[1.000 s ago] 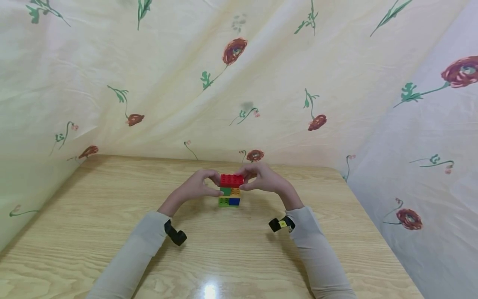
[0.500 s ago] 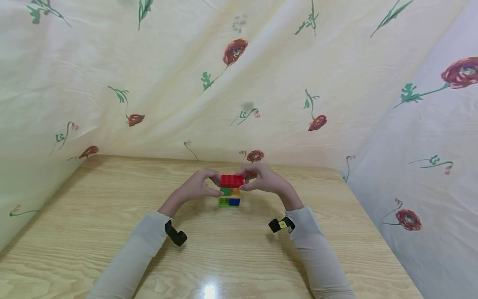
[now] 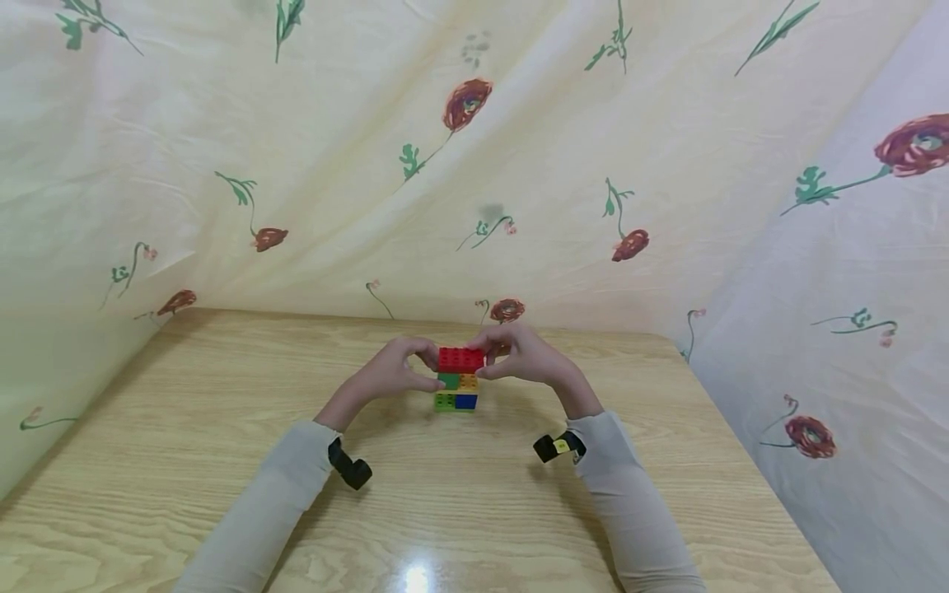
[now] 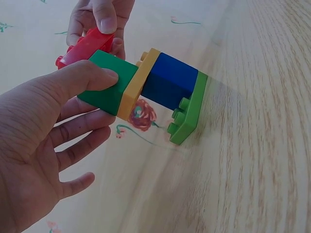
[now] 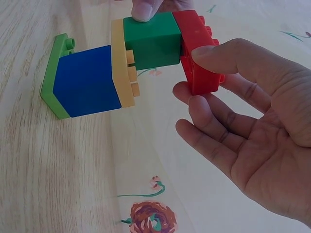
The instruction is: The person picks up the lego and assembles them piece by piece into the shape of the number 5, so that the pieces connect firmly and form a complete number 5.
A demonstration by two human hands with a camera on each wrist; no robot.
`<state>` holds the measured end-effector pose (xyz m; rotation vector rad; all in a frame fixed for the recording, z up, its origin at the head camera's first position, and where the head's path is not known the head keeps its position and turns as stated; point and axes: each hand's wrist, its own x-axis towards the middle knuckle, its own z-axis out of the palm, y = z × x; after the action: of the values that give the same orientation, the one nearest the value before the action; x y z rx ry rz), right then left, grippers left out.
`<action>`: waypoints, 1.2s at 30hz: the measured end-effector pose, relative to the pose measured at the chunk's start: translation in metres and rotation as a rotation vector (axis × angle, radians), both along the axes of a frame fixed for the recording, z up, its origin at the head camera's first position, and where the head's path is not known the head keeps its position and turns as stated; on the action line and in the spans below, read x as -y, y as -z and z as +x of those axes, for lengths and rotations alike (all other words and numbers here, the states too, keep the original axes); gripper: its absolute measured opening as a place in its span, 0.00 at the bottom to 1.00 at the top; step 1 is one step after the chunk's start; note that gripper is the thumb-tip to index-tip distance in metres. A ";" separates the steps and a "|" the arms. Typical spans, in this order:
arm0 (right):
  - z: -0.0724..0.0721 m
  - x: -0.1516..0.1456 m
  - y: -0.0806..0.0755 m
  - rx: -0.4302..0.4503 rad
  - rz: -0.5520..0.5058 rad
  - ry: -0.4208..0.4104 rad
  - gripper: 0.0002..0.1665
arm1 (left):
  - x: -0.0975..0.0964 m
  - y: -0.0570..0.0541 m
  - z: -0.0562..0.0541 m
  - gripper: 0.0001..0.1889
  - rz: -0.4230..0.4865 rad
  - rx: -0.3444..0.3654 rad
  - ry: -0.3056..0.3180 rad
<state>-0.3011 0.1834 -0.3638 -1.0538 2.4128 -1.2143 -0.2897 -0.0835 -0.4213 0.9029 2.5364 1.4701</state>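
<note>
A small tower of toy building bricks stands upright on the wooden table. A light green plate (image 5: pixel 51 82) lies at its base, bearing a blue block (image 5: pixel 87 85) on one side. Across the blue block sits an orange-yellow plate (image 5: pixel 120 63), and the green block (image 5: pixel 153 43) rises from its left part. The red brick (image 3: pixel 460 360) tops the green block and overhangs to the right. My left hand (image 3: pixel 389 368) pinches the green block between thumb and fingers. At the overhanging end, my right hand (image 3: pixel 522 356) pinches the red brick.
The light wooden table (image 3: pixel 445 502) extends around the tower. A cream curtain with printed flowers (image 3: pixel 334 165) hangs behind and at both sides. Black camera bands (image 3: pixel 350 465) sit on the wrists, over pale sleeves (image 3: pixel 255 511).
</note>
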 end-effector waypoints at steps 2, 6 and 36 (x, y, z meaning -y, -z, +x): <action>0.000 0.000 0.000 0.004 -0.005 -0.002 0.18 | 0.000 -0.001 0.000 0.13 0.000 0.002 0.000; -0.001 -0.001 0.001 0.005 -0.013 -0.010 0.18 | 0.000 -0.001 0.001 0.13 0.003 0.003 0.002; -0.001 -0.001 -0.001 0.004 -0.006 0.000 0.19 | -0.001 0.000 0.001 0.13 0.014 -0.005 0.002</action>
<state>-0.3025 0.1842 -0.3624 -1.0527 2.4077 -1.2226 -0.2885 -0.0824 -0.4208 0.9111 2.5314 1.4884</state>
